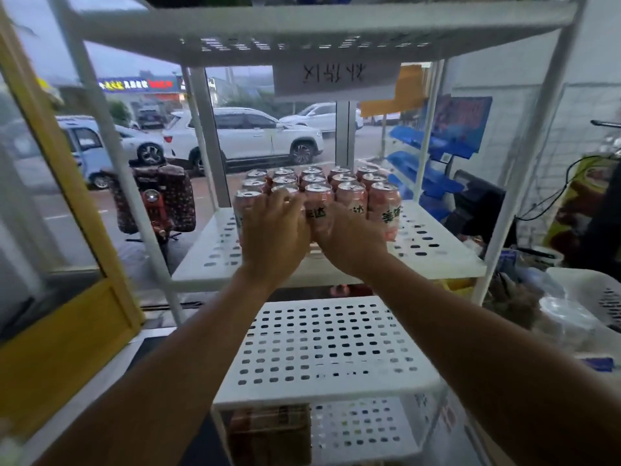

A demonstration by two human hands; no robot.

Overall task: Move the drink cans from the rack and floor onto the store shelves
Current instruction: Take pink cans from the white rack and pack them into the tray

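Pink drink cans (349,193) stand upright in close rows on the rack's middle shelf (437,250). At that shelf's front row the left hand (274,230) curls round one can. The right hand (349,243) grips its neighbour, touching the left. Below the shelf sits a brown carton (268,432).

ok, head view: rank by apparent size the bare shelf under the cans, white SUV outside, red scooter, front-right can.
1. bare shelf: largest, though nearness to the camera inflates it
2. white SUV
3. red scooter: not far behind the SUV
4. front-right can: smallest
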